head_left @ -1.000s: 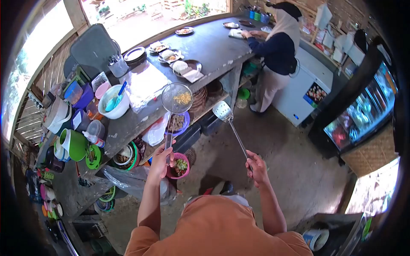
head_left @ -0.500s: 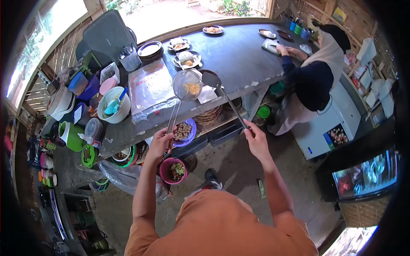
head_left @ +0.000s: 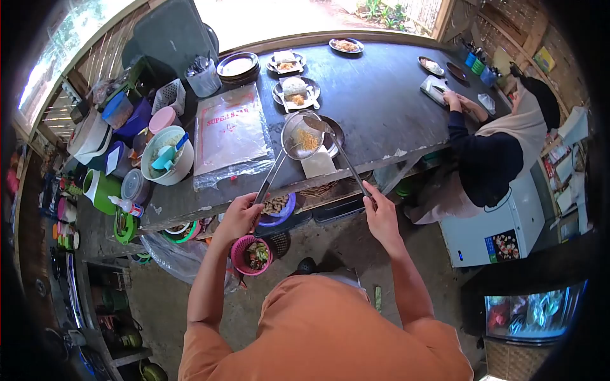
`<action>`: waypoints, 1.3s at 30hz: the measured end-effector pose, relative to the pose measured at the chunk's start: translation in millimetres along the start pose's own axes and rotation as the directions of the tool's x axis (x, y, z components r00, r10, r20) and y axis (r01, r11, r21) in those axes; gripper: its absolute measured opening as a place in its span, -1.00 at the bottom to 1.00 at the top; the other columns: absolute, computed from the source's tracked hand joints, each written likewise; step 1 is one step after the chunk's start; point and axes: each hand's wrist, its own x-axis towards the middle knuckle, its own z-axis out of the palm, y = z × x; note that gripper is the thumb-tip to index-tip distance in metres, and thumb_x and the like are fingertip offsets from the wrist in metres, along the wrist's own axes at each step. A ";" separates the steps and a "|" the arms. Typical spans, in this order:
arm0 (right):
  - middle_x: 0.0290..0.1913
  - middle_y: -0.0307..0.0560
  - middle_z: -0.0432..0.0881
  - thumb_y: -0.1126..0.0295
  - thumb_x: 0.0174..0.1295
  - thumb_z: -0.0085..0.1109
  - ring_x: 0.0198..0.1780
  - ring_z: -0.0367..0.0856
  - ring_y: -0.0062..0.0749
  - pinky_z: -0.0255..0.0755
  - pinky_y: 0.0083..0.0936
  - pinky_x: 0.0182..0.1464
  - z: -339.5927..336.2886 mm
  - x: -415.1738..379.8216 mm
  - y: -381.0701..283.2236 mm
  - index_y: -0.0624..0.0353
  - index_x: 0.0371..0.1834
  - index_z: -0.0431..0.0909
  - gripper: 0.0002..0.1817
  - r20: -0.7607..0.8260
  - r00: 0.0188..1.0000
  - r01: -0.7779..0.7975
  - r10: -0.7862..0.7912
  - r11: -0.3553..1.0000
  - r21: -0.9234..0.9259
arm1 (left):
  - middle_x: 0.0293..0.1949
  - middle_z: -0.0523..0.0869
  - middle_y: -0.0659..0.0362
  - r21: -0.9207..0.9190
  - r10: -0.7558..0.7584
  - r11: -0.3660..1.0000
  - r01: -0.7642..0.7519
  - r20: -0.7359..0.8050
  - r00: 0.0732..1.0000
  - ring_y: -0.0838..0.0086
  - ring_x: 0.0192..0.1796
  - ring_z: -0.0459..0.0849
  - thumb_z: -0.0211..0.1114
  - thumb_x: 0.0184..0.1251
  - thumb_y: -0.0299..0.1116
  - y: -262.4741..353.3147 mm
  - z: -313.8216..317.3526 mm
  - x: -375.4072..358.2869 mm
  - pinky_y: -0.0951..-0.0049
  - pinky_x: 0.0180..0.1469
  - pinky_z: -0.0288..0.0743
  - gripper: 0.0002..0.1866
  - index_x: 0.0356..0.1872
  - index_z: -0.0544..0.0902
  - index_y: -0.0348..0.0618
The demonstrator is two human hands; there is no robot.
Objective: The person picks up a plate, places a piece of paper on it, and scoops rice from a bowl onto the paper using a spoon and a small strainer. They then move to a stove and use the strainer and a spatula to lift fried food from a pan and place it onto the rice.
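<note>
My left hand [head_left: 240, 217] is closed around the handle of a mesh strainer [head_left: 291, 145], which reaches out over the counter's near edge. Orange-brown crumbly food [head_left: 308, 141] lies in its mesh. In my right hand [head_left: 382, 219] is the long handle of a ladle [head_left: 343, 152]; its head overlaps the strainer's basket in this view. Partly hidden behind both tools is a dark plate [head_left: 337, 132], with a sheet of pale paper [head_left: 318, 165] at the counter edge. Just beyond, a plate [head_left: 311, 86] carries rice and orange food.
A plastic-wrapped pack [head_left: 232, 130] lies left of the strainer, near a white tub [head_left: 185, 159] with a blue-handled tool. Stacked plates [head_left: 234, 65] and other food plates [head_left: 346, 46] stand farther back. At right, a co-worker [head_left: 489, 149] handles something on the counter. A pink basket [head_left: 236, 257] sits below.
My view has shifted and I stand closer to the counter. The ladle's head has moved from beside the strainer to over its basket. Both hands keep their hold.
</note>
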 end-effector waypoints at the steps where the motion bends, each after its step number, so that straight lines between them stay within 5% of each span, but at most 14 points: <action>1: -0.47 -0.03 0.49 0.44 0.34 0.12 -0.48 0.38 -0.41 0.35 -0.47 -0.33 0.4 2.6 2.0 0.06 0.27 0.51 -0.59 0.010 1.000 0.003 -0.003 1.000 0.003 | -0.66 0.40 0.38 -0.004 -0.005 1.000 0.005 -0.009 1.000 0.73 -0.70 0.32 0.08 0.45 -0.45 2.2 1.3 0.3 0.64 -0.68 0.22 -0.71 0.12 0.57 -0.25; 18: -0.49 -0.01 0.48 0.46 0.32 0.13 -0.50 0.34 -0.43 0.32 -0.48 -0.36 -14.0 16.8 13.0 0.05 0.26 0.52 -0.58 0.120 0.990 -0.080 0.076 0.996 0.028 | -0.63 0.41 0.36 0.095 -0.032 0.994 0.045 -0.135 0.990 0.71 -0.57 0.32 0.12 0.34 -0.47 25.6 8.8 6.0 0.56 -0.53 0.20 -0.67 0.09 0.61 -0.32; 28: -0.48 -0.03 0.48 0.50 0.30 0.14 -0.49 0.32 -0.47 0.32 -0.52 -0.35 -27.0 12.1 3.4 0.08 0.26 0.52 -0.57 0.193 0.973 -0.130 0.125 0.991 0.013 | -0.65 0.40 0.41 0.230 0.048 0.973 -0.024 -0.100 0.994 0.75 -0.66 0.35 0.09 0.41 -0.43 15.0 -3.0 8.4 0.63 -0.64 0.24 -0.73 0.05 0.62 -0.25; 30: -0.37 0.07 0.55 0.47 0.31 0.11 -0.47 0.43 -0.24 0.39 -0.35 -0.29 -26.6 16.3 -0.2 0.05 0.26 0.51 -0.58 0.161 0.981 -0.104 0.108 0.994 -0.034 | -0.69 0.43 0.16 0.276 0.005 0.960 0.037 -0.150 0.989 0.57 -0.60 0.38 0.14 0.27 -0.41 22.8 -1.5 5.6 0.43 -0.49 0.28 -0.67 0.03 0.64 -0.26; 33: -0.36 0.03 0.54 0.44 0.32 0.12 -0.44 0.49 -0.14 0.42 -0.29 -0.28 -14.7 20.0 3.8 0.00 0.29 0.49 -0.56 0.072 0.997 0.037 -0.032 0.997 -0.068 | -0.70 0.45 0.15 0.318 0.022 0.948 0.029 -0.155 0.988 0.54 -0.61 0.41 0.14 0.27 -0.40 26.2 -1.9 6.6 0.40 -0.48 0.30 -0.69 -0.01 0.66 -0.25; 37: -0.28 0.11 0.59 0.48 0.30 0.14 -0.35 0.54 -0.03 0.43 -0.26 -0.26 -3.9 17.0 4.2 0.00 0.27 0.52 -0.56 0.034 0.988 0.157 -0.154 0.974 -0.163 | -0.67 0.41 0.38 0.333 0.096 0.941 -0.057 -0.101 0.990 0.72 -0.67 0.34 0.11 0.39 -0.43 18.9 -5.8 11.0 0.59 -0.64 0.23 -0.77 -0.06 0.64 -0.27; 39: -0.29 0.12 0.56 0.48 0.30 0.13 -0.29 0.55 0.07 0.44 -0.17 -0.22 -6.5 11.9 -4.3 -0.03 0.28 0.51 -0.55 0.126 0.992 0.046 -0.015 0.968 -0.246 | -0.68 0.42 0.37 0.305 0.095 0.950 -0.064 -0.088 0.992 0.72 -0.67 0.34 0.11 0.39 -0.42 19.0 -4.4 11.0 0.58 -0.64 0.23 -0.77 -0.06 0.64 -0.27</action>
